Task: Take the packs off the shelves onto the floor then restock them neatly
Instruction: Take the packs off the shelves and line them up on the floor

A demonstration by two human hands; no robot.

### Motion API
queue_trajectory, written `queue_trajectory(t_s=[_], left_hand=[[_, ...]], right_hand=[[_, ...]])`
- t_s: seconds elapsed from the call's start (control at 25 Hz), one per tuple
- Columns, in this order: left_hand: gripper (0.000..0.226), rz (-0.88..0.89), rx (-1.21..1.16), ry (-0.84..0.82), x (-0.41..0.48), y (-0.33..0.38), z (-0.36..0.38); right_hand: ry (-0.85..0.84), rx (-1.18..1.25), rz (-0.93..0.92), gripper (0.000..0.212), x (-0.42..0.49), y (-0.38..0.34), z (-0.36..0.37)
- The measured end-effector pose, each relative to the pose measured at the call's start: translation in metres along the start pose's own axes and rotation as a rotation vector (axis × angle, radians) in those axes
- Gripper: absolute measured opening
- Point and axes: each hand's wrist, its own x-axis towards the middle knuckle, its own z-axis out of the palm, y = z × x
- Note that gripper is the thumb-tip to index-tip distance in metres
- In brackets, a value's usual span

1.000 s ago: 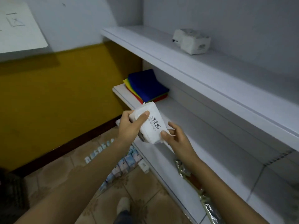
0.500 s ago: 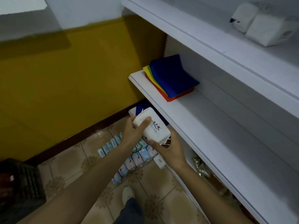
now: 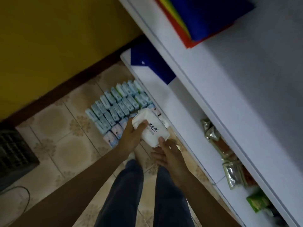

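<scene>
Two hands hold one white pack (image 3: 148, 128) between them, in the air above the floor and just beside the front edge of the lowest shelf (image 3: 180, 115). The left hand (image 3: 131, 136) grips the pack's far end, its thumb laid over the top and its fingers curled beneath. The right hand (image 3: 170, 154) takes the near end, thumb pressed on the wrapper, while its other fingers are mostly hidden under the pack. Below the arms a pair of legs in dark trousers (image 3: 124, 194) stands on the patterned floor tiles (image 3: 65, 145). Past the hands, small pale blue packs (image 3: 118, 105) stand in tight rows on the tiles, with a few pinkish ones at the near end; the held pack hangs over that near corner. To the right, the lowest shelf carries silvery sachets (image 3: 211, 133) and a green packet (image 3: 257, 202), and a dark blue item (image 3: 150, 63) lies at its far end. The shelf above (image 3: 246, 95) holds a stack of folded coloured sheets (image 3: 205, 18), blue on top. At the left edge sits a dark crate (image 3: 14, 153) with a thin cable (image 3: 24, 194) beside it. Farthest off is a yellow wall (image 3: 65, 30) with a dark skirting (image 3: 73, 82).
</scene>
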Motion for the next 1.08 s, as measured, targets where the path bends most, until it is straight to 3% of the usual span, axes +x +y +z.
queue_trajectory(t_s=[0.08,0.16,0.36,0.48,0.6,0.72,0.84,1.0,1.08], left_hand=[[0.021,-0.044,0.042,-0.003,0.042,-0.044,0.005],[0.022,-0.086,0.065,-0.025,0.087,-0.092,0.011],[0.075,-0.197,0.186,-0.026,0.204,-0.206,0.032],[0.085,-0.283,0.196,0.049,0.266,-0.266,0.045],[0.072,-0.342,0.134,0.070,0.317,-0.311,0.056],[0.058,-0.312,0.283,0.157,0.351,-0.336,0.061],[0.053,-0.322,0.180,0.159,0.370,-0.354,0.061],[0.052,-0.289,0.188,0.065,0.370,-0.350,0.061],[0.053,-0.264,0.246,0.071,0.361,-0.339,0.055]], right_hand=[[0.008,-0.033,0.064,0.038,0.057,0.021,-0.005],[0.038,-0.071,0.113,0.036,0.120,0.056,-0.014],[0.093,-0.163,0.251,0.034,0.283,0.139,-0.042],[0.105,-0.206,0.303,0.038,0.362,0.172,-0.048],[0.120,-0.169,0.345,0.024,0.427,0.197,-0.051],[0.122,-0.182,0.344,0.036,0.478,0.213,-0.053],[0.183,-0.183,0.323,0.037,0.513,0.223,-0.053],[0.149,-0.148,0.330,0.040,0.518,0.216,-0.054],[0.077,-0.303,0.334,0.042,0.499,0.205,-0.055]])
